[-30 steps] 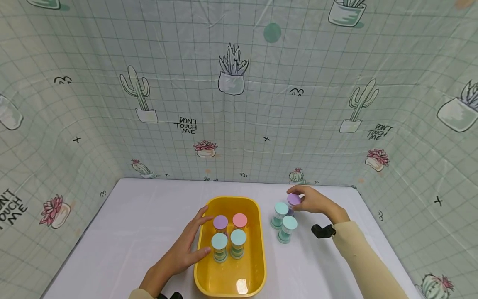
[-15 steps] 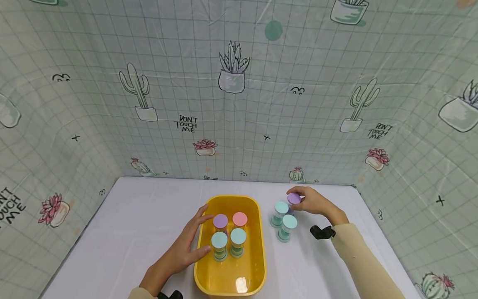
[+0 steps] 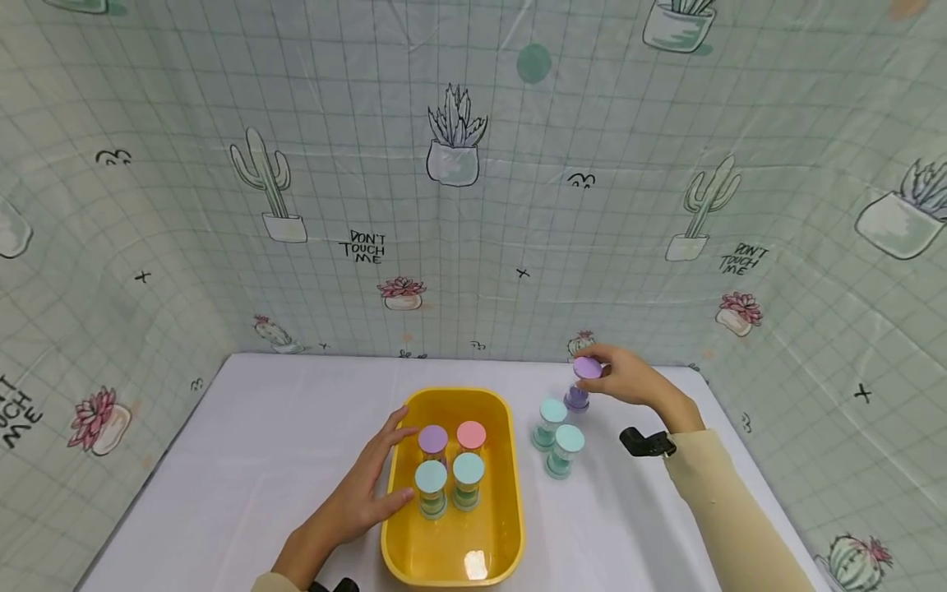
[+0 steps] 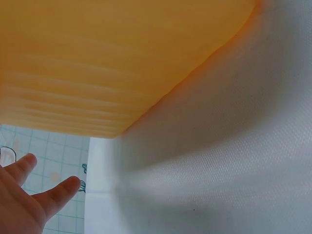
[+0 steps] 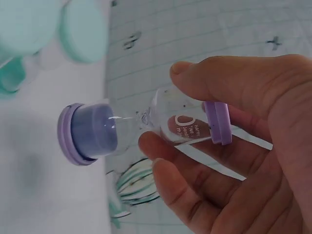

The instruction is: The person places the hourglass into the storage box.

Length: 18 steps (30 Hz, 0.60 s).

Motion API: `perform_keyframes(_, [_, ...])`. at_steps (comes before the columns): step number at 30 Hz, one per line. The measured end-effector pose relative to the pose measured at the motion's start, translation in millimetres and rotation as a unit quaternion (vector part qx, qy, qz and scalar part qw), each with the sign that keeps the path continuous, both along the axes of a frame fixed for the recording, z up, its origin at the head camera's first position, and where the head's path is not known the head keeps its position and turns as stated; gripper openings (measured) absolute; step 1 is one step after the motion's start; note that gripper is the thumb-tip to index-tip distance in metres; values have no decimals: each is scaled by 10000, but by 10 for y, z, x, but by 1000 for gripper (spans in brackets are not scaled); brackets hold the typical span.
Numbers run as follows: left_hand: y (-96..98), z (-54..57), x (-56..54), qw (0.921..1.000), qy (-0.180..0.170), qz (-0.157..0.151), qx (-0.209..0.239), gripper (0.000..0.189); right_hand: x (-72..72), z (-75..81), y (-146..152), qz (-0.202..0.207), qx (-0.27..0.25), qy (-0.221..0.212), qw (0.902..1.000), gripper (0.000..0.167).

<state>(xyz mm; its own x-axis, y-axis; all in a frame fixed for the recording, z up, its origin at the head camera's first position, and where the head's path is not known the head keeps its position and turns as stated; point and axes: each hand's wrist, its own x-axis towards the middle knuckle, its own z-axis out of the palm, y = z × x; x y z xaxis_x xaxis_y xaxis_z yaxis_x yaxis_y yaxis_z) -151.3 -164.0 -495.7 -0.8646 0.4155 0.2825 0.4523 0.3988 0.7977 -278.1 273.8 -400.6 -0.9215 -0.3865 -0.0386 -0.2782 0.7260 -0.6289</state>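
Note:
My right hand (image 3: 635, 380) holds a small purple-capped sand timer (image 3: 576, 401) by its upper end. In the right wrist view, thumb and fingers are round the clear upper bulb of this sand timer (image 5: 95, 129), and purple sand fills the lower end. Two teal sand timers (image 3: 550, 426) (image 3: 564, 456) stand upright just nearer than it. At the left rim of a yellow tray (image 3: 451, 559) my left hand (image 3: 361, 489) rests with fingers spread. Inside the tray stand a purple timer (image 3: 432, 438), a pink one (image 3: 471, 436) and two teal ones (image 3: 431, 477) (image 3: 468, 470).
A white cloth covers the table (image 3: 296, 427). Behind and on both sides hangs a gridded curtain (image 3: 459, 222) printed with cacti. In the left wrist view, the wall of the yellow tray (image 4: 122, 63) fills the upper part.
My right hand has raised the purple sand timer and moved it back, away from the two teal ones. My left hand keeps its place at the tray; the head view has shifted slightly.

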Motion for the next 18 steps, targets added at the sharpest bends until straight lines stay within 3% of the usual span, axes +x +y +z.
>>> perform_keyframes(7, [3,6,3,10000,12,48,6,67,47,345,-132,75,-50,319,9994,54])
perform_keyframes(14, [16,9,4,9999,-21,110,-54,68,139,642,-402,401,99,765,9962,51])
perform_keyframes(18, [11,10,12,10000,52,29,18,68,237,792,-595,627,154,738,9952,51])
